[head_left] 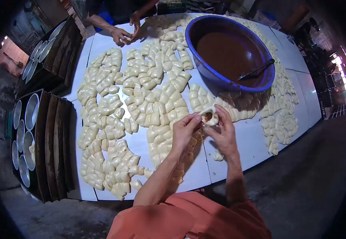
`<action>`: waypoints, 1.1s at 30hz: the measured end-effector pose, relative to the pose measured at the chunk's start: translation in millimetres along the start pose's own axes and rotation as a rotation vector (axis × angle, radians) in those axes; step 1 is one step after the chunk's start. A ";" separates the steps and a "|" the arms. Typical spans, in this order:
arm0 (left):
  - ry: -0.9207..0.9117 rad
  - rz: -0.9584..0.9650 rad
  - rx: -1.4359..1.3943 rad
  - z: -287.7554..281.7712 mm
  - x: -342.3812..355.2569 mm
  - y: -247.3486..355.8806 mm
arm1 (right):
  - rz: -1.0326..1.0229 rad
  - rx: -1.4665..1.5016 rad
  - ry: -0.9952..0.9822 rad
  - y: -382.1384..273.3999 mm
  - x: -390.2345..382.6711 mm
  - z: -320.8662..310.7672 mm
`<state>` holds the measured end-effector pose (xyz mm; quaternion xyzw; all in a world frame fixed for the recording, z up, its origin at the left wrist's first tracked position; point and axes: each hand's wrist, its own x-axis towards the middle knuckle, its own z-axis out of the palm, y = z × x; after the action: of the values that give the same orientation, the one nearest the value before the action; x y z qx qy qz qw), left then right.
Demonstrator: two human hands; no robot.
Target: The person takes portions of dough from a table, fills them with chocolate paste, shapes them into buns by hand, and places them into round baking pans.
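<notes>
Between my hands, above the near middle of the table, is a piece of pale dough [208, 120] opened into a cup with brown filling inside. My left hand [185, 131] pinches its left edge with thumb and fingertips. My right hand [224, 133] holds the right side and supports it from below. Many glossy pale dough pieces [157, 103] lie pressed together in sheets to the left of my hands and under them. Just beyond, a large blue basin [207, 75] holds smooth brown filling [228, 51]. A dark-handled utensil [256, 71] rests in the filling.
Pale dough also covers the right side of the white table [236, 167]. A small dough scrap [218, 155] lies near my right wrist. At left stand dark racks with round metal tins [31, 111]. Across the table, a co-worker's hands [122, 36] handle a small dough piece.
</notes>
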<state>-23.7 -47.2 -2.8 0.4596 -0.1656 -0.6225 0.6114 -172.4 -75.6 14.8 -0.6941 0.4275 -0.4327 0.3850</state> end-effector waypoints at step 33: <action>-0.366 -0.013 0.238 17.7 -27.5 -7.6 | 0.049 -0.131 0.226 15.9 -38.1 -23.1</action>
<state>-46.7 -26.8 10.8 0.4088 -0.3432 -0.6755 0.5087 -208.0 -49.6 -2.3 -0.6540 0.5121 -0.4698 0.2988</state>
